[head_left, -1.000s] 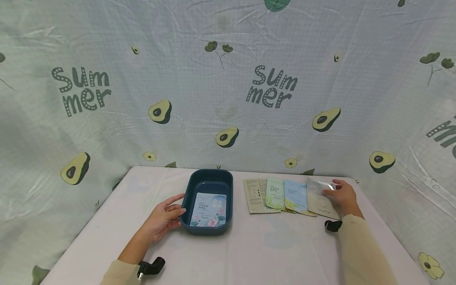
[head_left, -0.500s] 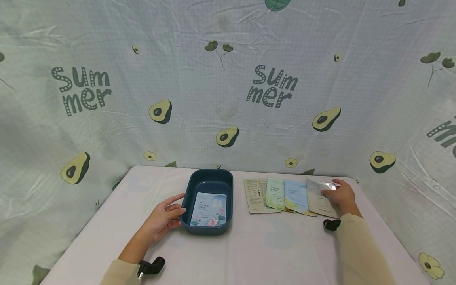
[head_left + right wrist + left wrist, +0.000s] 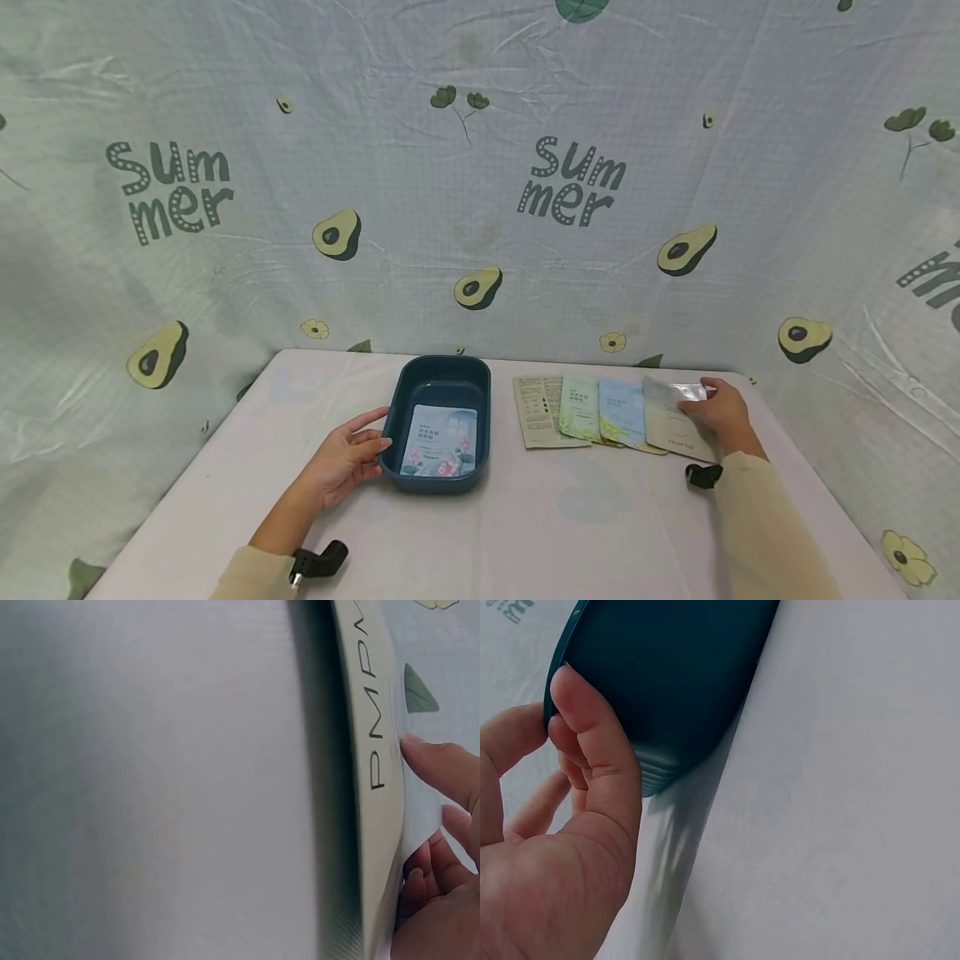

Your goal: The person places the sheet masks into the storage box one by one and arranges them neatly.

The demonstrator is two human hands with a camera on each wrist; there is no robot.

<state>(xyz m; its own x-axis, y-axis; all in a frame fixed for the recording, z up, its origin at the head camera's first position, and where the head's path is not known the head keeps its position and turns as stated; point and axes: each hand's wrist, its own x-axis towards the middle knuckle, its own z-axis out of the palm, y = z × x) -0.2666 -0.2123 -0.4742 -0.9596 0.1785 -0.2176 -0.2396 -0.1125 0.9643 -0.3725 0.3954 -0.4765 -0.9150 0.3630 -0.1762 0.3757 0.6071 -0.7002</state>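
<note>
My left hand [image 3: 348, 461] grips the left rim of a dark blue plastic tray [image 3: 450, 486], thumb and fingers on either side of the wall, as the left wrist view [image 3: 562, 645] shows close up. A pale blue sheet mask packet [image 3: 441, 442] with pink lotus flowers lies inside the tray. On the right, my right hand [image 3: 724, 414] pinches the right side of a beige packet with a silvery top [image 3: 670, 421]. In the right wrist view, this packet [image 3: 375, 802] appears nearly edge-on, lettered PMPM, with its near edge lifted over the white surface.
Left of the held packet, a blue packet [image 3: 621, 408], a green packet [image 3: 579, 404] and a beige packet with printed text [image 3: 538, 412] overlap in a row. A pale cloth covers the table [image 3: 540, 533]. Behind rises a curtain [image 3: 405, 183] printed with avocados.
The right hand's packet has shifted very slightly leftward, and its wrist has moved a touch. My left hand and the tray look the same.
</note>
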